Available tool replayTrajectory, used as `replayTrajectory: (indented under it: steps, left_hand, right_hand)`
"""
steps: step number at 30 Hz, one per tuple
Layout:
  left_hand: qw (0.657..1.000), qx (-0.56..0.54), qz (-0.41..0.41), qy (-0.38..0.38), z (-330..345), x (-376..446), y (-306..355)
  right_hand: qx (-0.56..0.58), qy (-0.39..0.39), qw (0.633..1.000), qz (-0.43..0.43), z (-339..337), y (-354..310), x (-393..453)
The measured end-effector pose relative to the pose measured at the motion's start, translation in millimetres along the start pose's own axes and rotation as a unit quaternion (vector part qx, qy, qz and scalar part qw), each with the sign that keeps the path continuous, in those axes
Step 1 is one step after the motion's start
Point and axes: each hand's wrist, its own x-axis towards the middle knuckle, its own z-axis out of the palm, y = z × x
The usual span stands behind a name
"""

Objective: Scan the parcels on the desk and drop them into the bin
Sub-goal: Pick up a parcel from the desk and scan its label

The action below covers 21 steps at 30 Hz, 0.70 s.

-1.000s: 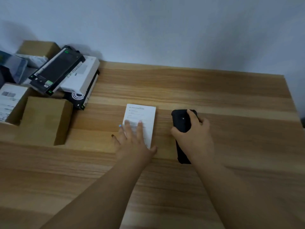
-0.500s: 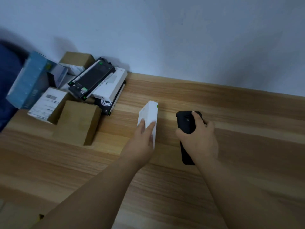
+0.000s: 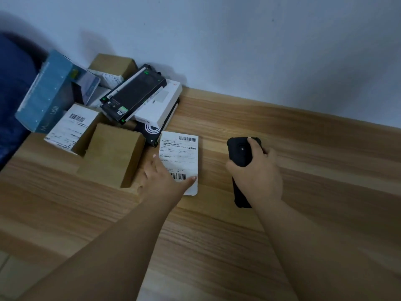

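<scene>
Wood-grain desk (image 3: 303, 153), matt blk plastic scanner (image 3: 239, 153), paper label (image 3: 180, 153), cardboard box (image 3: 110, 153)

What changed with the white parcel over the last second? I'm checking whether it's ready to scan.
The left hand tipped the white parcel up on edge and laid it back down flipped: its label with barcodes now faces up, thumb and fingers at its near end. The right hand kept its grip on the black scanner beside it. The parcel pile stayed put.
</scene>
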Motion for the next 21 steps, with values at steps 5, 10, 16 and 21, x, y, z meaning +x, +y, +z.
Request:
replayTrajectory:
  steps: [5,10,16,21]
  left_hand:
    - [0.991,-0.069,-0.105,-0.048,17,19,7]
    - [0.984,-0.069,-0.16,-0.038,32,28,21]
    - [0.992,-0.018,-0.124,-0.014,25,27,27]
    - [0.997,0.032,-0.061,0.022,-8,27,37]
  right_hand:
    - [-0.001,-0.01,1.0,-0.003,11,-7,13]
    - [-0.018,-0.011,1.0,-0.002,18,-7,23]
    - [-0.012,-0.016,1.0,-0.001,18,-10,29]
    - [0.008,-0.021,0.999,-0.044,-6,-25,23]
